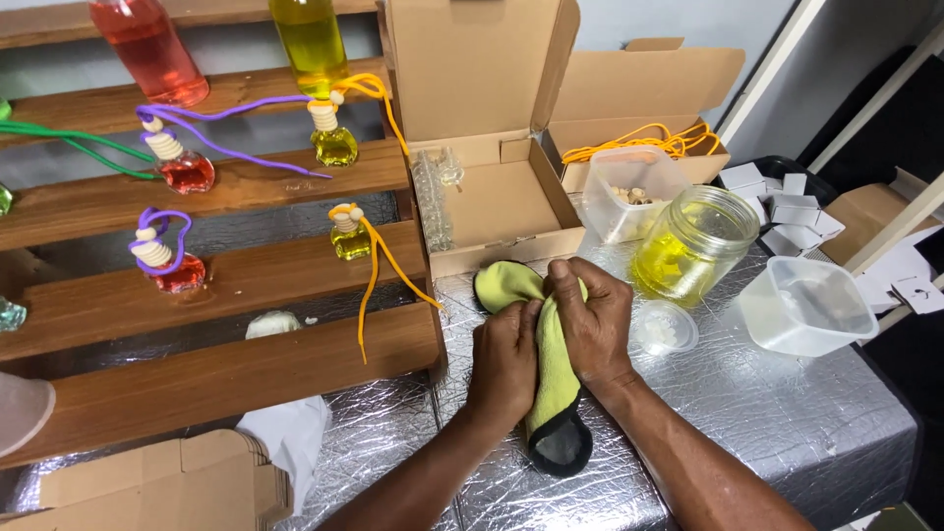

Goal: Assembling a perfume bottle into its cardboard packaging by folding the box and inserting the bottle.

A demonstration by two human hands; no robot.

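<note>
Both hands (551, 344) wring yellow-green, black-tipped cloth (553, 393); contents perhaps hidden.

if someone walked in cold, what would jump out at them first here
First, the two hands, left hand and right hand, wrapped around a yellow-green cloth on the silver foil-covered table. Next, the small red and yellow bottles with bright cords on the stepped wooden rack at left. A glass jar of yellow liquid stands right of the hands, by an open cardboard box.
</note>
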